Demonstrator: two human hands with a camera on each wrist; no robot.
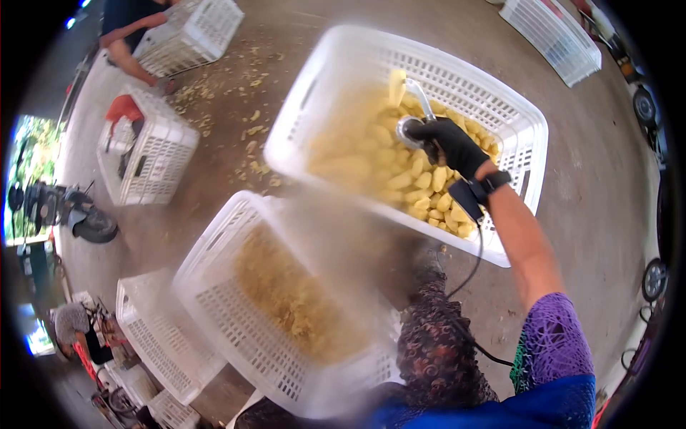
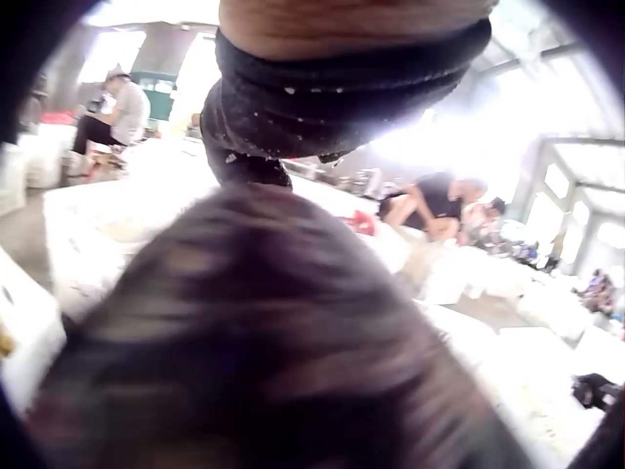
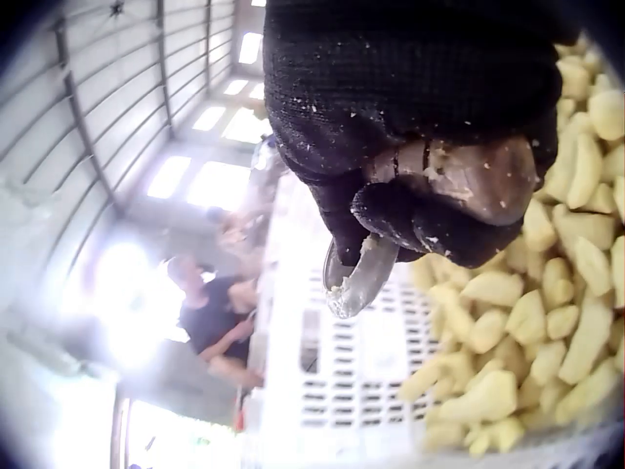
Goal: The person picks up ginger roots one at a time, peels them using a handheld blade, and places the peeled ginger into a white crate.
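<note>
In the head view my right hand (image 1: 454, 143), in a black glove, reaches over a white slotted crate (image 1: 471, 75) holding many pale yellow peeled pieces (image 1: 429, 179). It grips a hand tool with a rounded brown handle (image 3: 488, 181) and a curved metal end (image 3: 356, 278). One long yellow piece (image 1: 397, 87) stands up beside the curved metal. My left hand (image 2: 342, 103), also in a dark glove, appears only in the left wrist view, right at the dark patterned cloth (image 2: 264, 332) over my leg. Its fingers are mostly hidden.
A second white crate (image 1: 246, 339) nearer me contains brownish-yellow peelings (image 1: 286, 307). More crates (image 1: 161, 161) stand at the left, with scraps (image 1: 250, 132) scattered on the floor. Other people (image 1: 136, 36) sit around; a motorbike (image 1: 64, 211) is parked far left. A smear blurs part of the head view.
</note>
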